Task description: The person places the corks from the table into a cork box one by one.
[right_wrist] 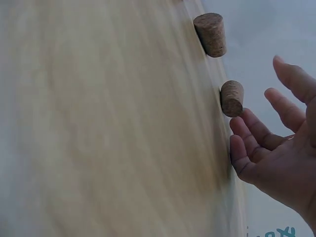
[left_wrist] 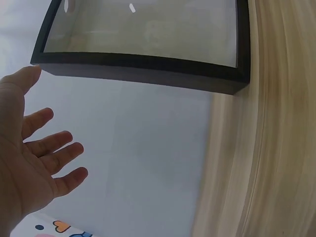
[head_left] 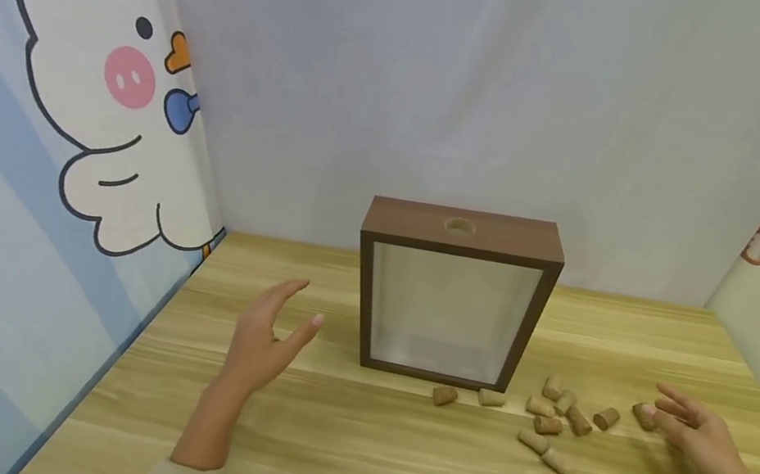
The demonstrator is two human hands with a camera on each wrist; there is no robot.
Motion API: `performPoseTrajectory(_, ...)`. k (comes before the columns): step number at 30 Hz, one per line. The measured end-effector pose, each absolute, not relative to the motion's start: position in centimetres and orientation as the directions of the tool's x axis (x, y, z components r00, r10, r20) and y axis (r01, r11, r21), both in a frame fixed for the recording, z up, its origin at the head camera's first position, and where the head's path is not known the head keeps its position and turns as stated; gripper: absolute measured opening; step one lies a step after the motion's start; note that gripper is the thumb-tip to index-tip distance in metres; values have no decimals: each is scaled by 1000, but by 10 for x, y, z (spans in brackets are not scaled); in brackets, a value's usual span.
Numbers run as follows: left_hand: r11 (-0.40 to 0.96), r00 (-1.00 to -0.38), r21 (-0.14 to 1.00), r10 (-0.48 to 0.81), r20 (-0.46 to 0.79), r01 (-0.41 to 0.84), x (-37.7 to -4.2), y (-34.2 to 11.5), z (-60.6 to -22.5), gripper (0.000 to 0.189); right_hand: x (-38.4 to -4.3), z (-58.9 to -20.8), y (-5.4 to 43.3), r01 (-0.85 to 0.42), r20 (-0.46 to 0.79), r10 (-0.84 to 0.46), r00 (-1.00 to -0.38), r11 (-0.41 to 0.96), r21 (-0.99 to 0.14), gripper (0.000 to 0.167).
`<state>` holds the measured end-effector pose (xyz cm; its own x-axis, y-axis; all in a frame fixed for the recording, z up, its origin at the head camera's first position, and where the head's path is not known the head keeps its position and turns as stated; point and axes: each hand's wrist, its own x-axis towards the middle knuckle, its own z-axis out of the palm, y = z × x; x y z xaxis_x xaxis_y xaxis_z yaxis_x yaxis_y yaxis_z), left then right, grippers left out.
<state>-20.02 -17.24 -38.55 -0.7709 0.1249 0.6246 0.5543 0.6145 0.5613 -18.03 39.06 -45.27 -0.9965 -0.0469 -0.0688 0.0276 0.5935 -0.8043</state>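
A square shadow-box frame (head_left: 412, 220) of dark brown wood with a clear front stands upright on the table, a round hole in its top edge. To its left, my left hand (head_left: 256, 350) hovers with fingers spread and nothing in them; the left wrist view puts the thumb by the frame's dark corner. My right hand (head_left: 705, 444) is low at the right, beside the rightmost cork (head_left: 643, 416). In the right wrist view its fingertips come right up to one end of a cork (right_wrist: 232, 98), with the fingers loosely bent and the thumb apart.
Several loose corks (head_left: 547, 425) lie scattered on the wood-grain table (head_left: 389, 462) in front of the frame and to its right. A pale curtain (head_left: 313, 94) hangs behind. Cartoon-printed fabric (head_left: 33, 215) borders the table on the left and right.
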Motion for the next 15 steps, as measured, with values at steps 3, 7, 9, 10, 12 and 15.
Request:
performPoseTrajectory(3, 569, -759, 584, 114, 641, 579, -206, -163, -382, 50, -185, -456, 392, 55, -104, -49, -993, 585, -809, 73)
performPoseTrajectory(7, 542, -771, 620, 82, 632, 567, -213, -153, -375, 48, -191, -461, 393, 71, -122, -45, -991, 599, -797, 76)
performPoseTrajectory(9, 534, -776, 634, 69, 627, 559, -216, -147, -371, 49, -193, -463, 393, 72, -120, -37, -992, 619, -782, 76)
performPoseTrajectory(10, 530, -778, 639, 63, 625, 557, -218, -144, -369, 49, -194, -464, 392, 75, -121, -32, -992, 619, -781, 76)
performPoseTrajectory(12, 512, -780, 652, 59, 623, 559, -222, -139, -364, 50, -195, -466, 392, 80, -122, -24, -992, 632, -771, 76)
performPoseTrajectory(15, 478, -775, 664, 59, 629, 575, -229, -130, -357, 50, -196, -467, 392, 90, -133, -20, -991, 630, -771, 76)
